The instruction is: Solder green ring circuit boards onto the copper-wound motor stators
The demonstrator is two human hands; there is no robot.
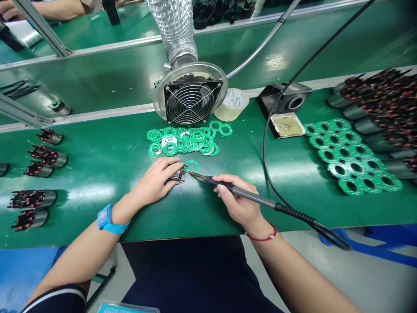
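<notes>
My left hand [160,180] is closed around a small motor stator [177,175] lying on its side, its wound end turned to the right. In my right hand [236,198] is a soldering iron [246,194], held like a pen. The iron's tip reaches the stator's wire end; whether it touches cannot be made out. Just behind the tip lies a single green ring-shaped circuit board [192,165]. A pile of similar ring boards [187,141] is spread beyond my hands.
A fume extractor fan [189,102] hangs behind the pile, beside a tape roll [232,104]. The soldering stand [288,124] is back right, near a board panel [355,163] and many stators [368,111]. More stators [34,198] stand left. The iron's cable [265,152] loops across the right.
</notes>
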